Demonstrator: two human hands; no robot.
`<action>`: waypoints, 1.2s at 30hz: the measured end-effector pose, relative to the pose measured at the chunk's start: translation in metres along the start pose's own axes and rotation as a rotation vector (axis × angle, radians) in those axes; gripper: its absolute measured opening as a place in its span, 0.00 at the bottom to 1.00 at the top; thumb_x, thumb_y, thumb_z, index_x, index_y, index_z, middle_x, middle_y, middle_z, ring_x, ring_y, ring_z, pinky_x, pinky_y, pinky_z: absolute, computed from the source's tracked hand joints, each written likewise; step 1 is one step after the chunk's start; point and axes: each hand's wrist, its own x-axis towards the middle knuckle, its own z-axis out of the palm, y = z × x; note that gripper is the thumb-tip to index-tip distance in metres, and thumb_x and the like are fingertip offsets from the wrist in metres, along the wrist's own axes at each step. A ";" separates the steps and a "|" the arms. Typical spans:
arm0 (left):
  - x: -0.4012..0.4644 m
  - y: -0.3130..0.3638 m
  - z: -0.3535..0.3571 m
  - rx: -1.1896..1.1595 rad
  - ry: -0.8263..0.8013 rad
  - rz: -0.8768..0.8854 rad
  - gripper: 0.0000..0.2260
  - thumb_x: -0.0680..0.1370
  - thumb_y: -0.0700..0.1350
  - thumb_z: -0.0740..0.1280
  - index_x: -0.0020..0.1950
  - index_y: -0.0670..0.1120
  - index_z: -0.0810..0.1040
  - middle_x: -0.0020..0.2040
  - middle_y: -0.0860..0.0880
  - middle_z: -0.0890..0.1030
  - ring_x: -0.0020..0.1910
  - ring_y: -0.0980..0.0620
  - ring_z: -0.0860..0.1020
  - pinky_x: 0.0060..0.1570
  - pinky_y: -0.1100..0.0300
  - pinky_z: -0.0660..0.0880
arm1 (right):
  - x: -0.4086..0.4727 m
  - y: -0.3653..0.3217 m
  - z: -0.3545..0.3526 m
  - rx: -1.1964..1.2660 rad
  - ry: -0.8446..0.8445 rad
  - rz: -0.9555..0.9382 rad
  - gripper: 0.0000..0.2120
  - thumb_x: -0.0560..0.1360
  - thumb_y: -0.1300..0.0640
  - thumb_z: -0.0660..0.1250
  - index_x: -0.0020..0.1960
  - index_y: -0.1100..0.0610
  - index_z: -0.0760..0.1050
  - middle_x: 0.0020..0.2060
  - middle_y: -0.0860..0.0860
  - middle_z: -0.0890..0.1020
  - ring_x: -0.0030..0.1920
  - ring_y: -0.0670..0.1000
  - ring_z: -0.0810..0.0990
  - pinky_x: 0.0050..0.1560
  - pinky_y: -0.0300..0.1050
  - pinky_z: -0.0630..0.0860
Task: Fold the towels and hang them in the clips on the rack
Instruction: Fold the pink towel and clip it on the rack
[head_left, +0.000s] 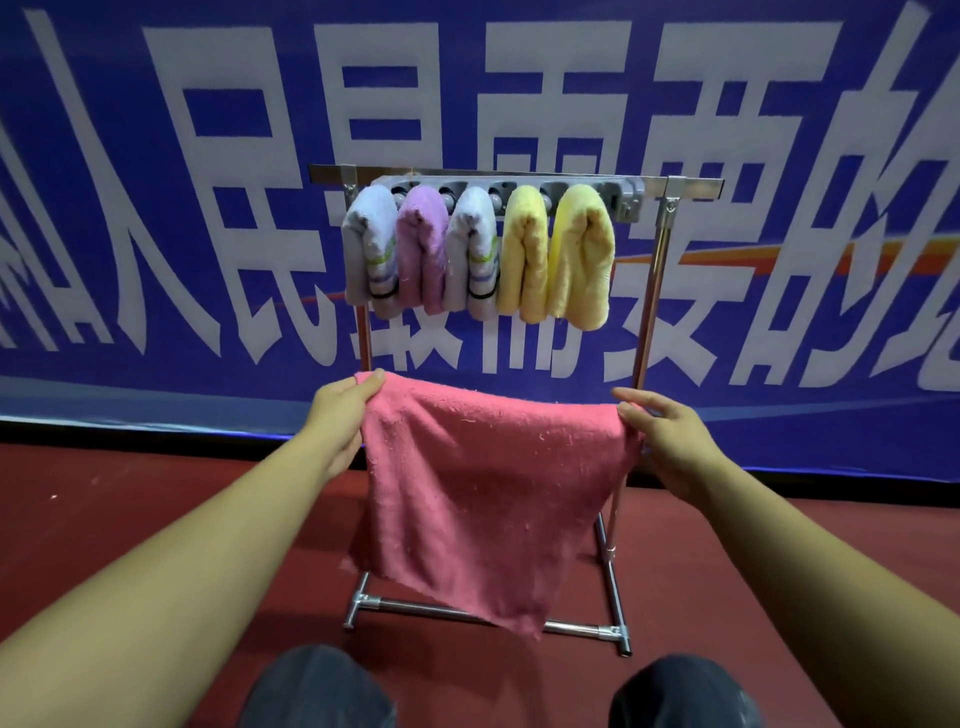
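A pink towel (488, 493) hangs spread out in front of the rack, held up by its two top corners. My left hand (337, 421) pinches the top left corner between thumb and fingers. My right hand (670, 436) grips the top right corner. Behind it stands a metal rack (655, 291) with a grey clip bar (631, 200) along its top. Several folded towels hang in the clips: a grey striped towel (366, 249), a purple towel (423, 249), a second grey striped towel (475, 254), a yellow towel (524, 254) and a brighter yellow towel (582, 260). The clip at the bar's right end holds nothing.
The rack's base bar (467, 616) rests on a dark red floor (130, 519). A blue banner with large white characters (208, 156) covers the wall behind. My knees (317, 686) show at the bottom edge.
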 end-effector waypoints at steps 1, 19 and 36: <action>0.001 0.002 -0.001 0.002 -0.003 0.010 0.15 0.81 0.44 0.70 0.65 0.38 0.80 0.53 0.42 0.86 0.52 0.49 0.84 0.52 0.56 0.79 | 0.003 0.000 0.000 -0.097 0.039 -0.052 0.11 0.83 0.58 0.67 0.62 0.55 0.83 0.56 0.57 0.84 0.47 0.53 0.82 0.46 0.51 0.82; -0.001 0.010 0.001 -0.090 -0.001 0.074 0.11 0.84 0.44 0.65 0.63 0.41 0.81 0.54 0.43 0.85 0.51 0.49 0.84 0.51 0.54 0.80 | 0.002 -0.003 0.009 -0.143 0.057 0.126 0.21 0.74 0.64 0.76 0.66 0.66 0.78 0.55 0.60 0.83 0.47 0.54 0.83 0.47 0.47 0.81; 0.006 0.010 -0.005 0.076 0.067 0.137 0.09 0.81 0.43 0.69 0.60 0.44 0.83 0.54 0.45 0.85 0.56 0.46 0.83 0.61 0.49 0.79 | 0.009 -0.009 0.005 0.097 0.065 0.023 0.16 0.77 0.66 0.73 0.64 0.59 0.81 0.60 0.58 0.83 0.57 0.56 0.83 0.53 0.50 0.82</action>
